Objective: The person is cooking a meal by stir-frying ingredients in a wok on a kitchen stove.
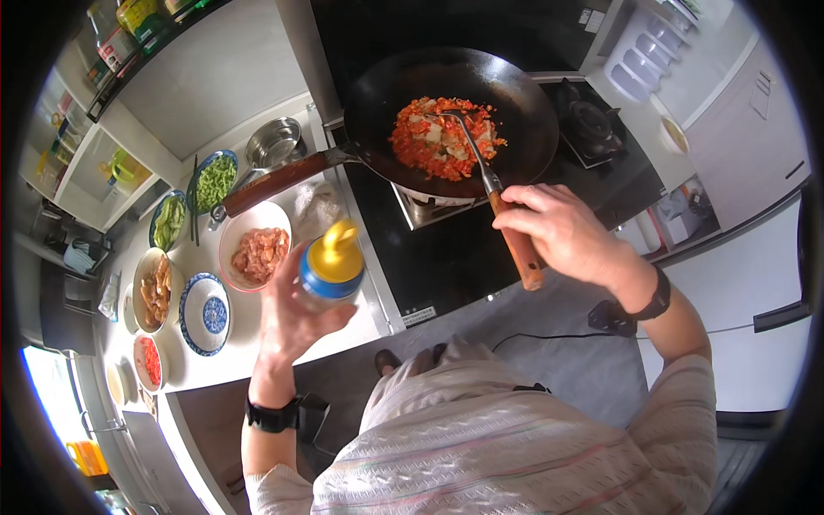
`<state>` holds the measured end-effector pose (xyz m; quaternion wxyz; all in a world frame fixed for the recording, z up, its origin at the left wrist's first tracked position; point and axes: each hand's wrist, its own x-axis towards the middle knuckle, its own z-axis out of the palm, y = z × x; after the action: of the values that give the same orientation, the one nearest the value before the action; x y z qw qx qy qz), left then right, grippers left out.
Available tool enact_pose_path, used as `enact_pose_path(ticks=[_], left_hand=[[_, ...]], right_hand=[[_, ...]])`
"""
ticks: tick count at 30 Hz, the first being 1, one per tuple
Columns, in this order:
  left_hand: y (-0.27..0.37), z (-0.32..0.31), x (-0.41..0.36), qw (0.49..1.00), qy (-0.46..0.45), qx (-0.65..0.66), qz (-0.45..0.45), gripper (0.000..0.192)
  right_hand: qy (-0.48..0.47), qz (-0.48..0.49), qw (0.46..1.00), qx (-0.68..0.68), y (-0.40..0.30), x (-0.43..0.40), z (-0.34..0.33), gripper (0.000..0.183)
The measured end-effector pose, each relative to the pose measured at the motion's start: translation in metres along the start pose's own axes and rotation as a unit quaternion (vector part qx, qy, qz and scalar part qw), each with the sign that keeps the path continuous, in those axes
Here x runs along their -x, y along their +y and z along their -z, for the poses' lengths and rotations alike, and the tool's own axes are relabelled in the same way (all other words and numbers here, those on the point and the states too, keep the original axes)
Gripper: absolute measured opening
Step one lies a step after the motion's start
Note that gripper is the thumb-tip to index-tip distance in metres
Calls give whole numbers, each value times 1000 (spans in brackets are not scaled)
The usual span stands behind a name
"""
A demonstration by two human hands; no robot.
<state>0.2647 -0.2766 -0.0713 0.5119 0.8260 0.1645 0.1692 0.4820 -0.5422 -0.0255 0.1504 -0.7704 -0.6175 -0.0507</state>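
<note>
My left hand (293, 315) is closed around a bottle with a yellow cap and blue collar (331, 264), held above the counter's edge. The wooden handle of a metal wok spatula (515, 241) is in my right hand (570, 235). Its head rests in chopped red food with pale pieces (447, 138), inside a large dark wok (528, 116) on the stove. The wok's wooden handle (277, 185) reaches left over the counter. Just left of the bottle is a bowl of raw meat pieces (261, 251), partly behind my left hand.
On the left counter stand a steel pot (275, 145), plates of green vegetables (215, 181), dark chopsticks (194, 199), a blue-patterned bowl (205, 315), a bowl of brown pieces (156, 290) and one of red pieces (149, 362). A second burner (589, 122) lies right of the wok.
</note>
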Motion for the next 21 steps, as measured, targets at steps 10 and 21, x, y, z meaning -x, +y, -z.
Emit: enact_pose_path(ticks=[10, 21], left_hand=[[40, -24, -10, 974, -73, -177, -119, 66], [24, -1, -8, 962, -64, -145, -221, 66]], right_hand=[[-11, -62, 957, -285, -71, -53, 16, 25], [119, 17, 987, -109, -109, -47, 26, 23]])
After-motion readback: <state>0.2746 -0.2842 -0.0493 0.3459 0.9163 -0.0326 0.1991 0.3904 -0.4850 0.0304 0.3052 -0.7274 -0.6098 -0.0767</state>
